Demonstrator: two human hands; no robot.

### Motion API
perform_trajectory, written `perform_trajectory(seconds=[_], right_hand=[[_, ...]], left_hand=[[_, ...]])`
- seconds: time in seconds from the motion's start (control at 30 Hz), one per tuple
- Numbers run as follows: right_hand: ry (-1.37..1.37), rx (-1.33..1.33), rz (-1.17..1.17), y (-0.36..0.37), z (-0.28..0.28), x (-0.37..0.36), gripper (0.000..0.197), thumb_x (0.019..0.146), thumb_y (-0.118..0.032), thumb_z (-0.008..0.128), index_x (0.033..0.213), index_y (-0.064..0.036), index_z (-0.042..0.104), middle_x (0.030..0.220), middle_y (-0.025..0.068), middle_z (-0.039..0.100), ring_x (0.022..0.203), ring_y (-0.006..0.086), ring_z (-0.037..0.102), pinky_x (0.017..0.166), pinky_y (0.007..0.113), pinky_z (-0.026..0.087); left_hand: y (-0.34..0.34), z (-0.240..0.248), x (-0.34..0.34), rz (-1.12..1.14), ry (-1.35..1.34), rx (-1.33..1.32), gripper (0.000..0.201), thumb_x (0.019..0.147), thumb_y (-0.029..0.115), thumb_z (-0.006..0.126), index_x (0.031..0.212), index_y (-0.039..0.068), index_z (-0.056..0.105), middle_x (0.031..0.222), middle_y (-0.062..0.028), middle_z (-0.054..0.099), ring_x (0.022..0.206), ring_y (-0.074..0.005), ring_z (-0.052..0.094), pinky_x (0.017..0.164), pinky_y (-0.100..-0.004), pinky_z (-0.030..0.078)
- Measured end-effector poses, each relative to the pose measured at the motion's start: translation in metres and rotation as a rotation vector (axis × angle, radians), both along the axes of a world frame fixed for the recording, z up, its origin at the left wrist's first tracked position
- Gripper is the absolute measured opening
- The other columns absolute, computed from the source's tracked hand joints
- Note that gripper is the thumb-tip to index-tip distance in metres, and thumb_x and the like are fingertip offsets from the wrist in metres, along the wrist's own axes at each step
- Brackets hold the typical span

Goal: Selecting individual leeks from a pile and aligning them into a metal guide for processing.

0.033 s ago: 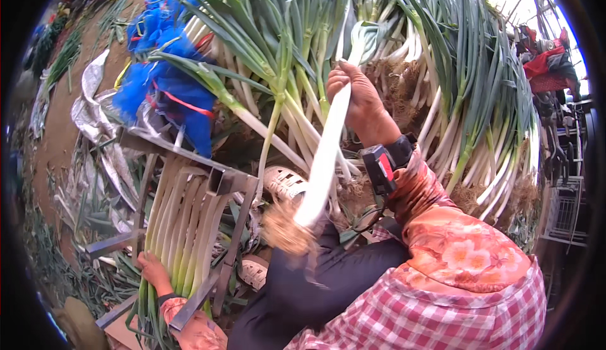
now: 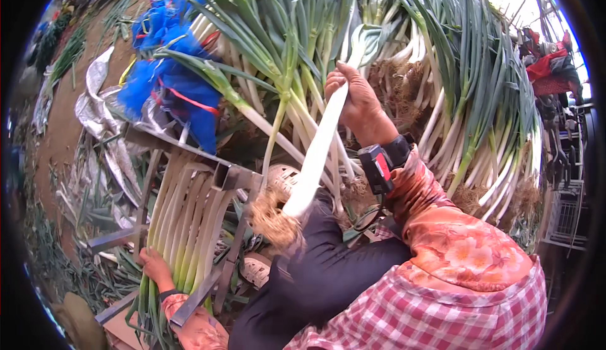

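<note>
My right hand [image 2: 358, 97] is closed around the upper white stem of a single leek [image 2: 317, 155]. That leek slants down toward my left, its brown root end [image 2: 276, 216] hanging above my knee and shoe. Low at the left, my left hand [image 2: 156, 268] grips the edge of a row of trimmed white leeks [image 2: 183, 214], its fingers partly hidden against the stems. The row lies side by side inside a metal frame [image 2: 218, 173], with green leaves trailing out at the near end.
A large heap of leeks [image 2: 467, 97] with roots attached spreads across the far side and right. Blue netting [image 2: 170, 88] with red ties lies left of it. Crumpled white sacking [image 2: 104, 116] and leaf scraps cover the ground at left. A wire crate [image 2: 565, 217] stands far right.
The root end of the leek in my right hand has swung left and slightly up. My left hand keeps its place on the row, and the whole view has shifted slightly.
</note>
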State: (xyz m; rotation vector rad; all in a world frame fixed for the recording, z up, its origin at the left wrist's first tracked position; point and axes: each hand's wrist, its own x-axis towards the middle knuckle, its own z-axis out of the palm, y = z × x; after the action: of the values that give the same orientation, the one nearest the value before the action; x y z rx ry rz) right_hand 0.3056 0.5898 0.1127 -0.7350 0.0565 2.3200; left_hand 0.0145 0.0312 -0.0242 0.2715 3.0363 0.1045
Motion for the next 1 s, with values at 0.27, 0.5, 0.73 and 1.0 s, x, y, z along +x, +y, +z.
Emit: perform_trajectory(seconds=[0.27, 0.5, 0.73, 1.0], right_hand=[[0.048, -0.082, 0.114, -0.069, -0.027, -0.015, 0.018, 0.091, -0.014, 0.052, 0.080, -0.0095, 0.039, 0.066, -0.0011, 0.039, 0.051, 0.0068, 0.039, 0.045, 0.021, 0.036], [0.056, -0.027, 0.239, -0.098, 0.019, -0.031, 0.016, 0.090, -0.013, 0.053, 0.081, -0.0088, 0.039, 0.066, -0.0015, 0.040, 0.049, 0.0064, 0.037, 0.044, 0.021, 0.035], [0.074, 0.238, 0.439, -0.155, 0.087, -0.050, 0.020, 0.091, -0.020, 0.054, 0.080, -0.0088, 0.042, 0.067, -0.0010, 0.040, 0.048, 0.0057, 0.038, 0.045, 0.024, 0.038], [-0.112, 0.901, 0.770, -0.169, 0.150, -0.076, 0.019, 0.091, -0.021, 0.053, 0.081, -0.0085, 0.043, 0.060, -0.0031, 0.040, 0.041, 0.0042, 0.037, 0.033, 0.021, 0.034]], left_hand=[[-0.016, -0.007, -0.002, -0.048, 0.114, 0.028, 0.036, 0.092, 0.036, 0.043, 0.115, 0.008, 0.041, 0.109, -0.0200, 0.058, 0.098, -0.0386, 0.055, 0.084, -0.0480, 0.039], [-0.001, 0.002, 0.006, -0.004, 0.082, -0.007, 0.035, 0.091, 0.034, 0.044, 0.115, 0.009, 0.044, 0.120, -0.0148, 0.052, 0.106, -0.0340, 0.051, 0.088, -0.0487, 0.036], [-0.011, 0.004, 0.015, -0.045, 0.109, 0.043, 0.038, 0.090, 0.033, 0.045, 0.120, 0.009, 0.046, 0.126, -0.0114, 0.049, 0.119, -0.0295, 0.044, 0.093, -0.0488, 0.034], [0.002, 0.072, 0.042, -0.169, -0.037, -0.128, 0.050, 0.086, 0.033, 0.051, 0.128, 0.006, 0.044, 0.130, -0.0166, 0.047, 0.121, -0.0309, 0.044, 0.097, -0.0484, 0.034]])
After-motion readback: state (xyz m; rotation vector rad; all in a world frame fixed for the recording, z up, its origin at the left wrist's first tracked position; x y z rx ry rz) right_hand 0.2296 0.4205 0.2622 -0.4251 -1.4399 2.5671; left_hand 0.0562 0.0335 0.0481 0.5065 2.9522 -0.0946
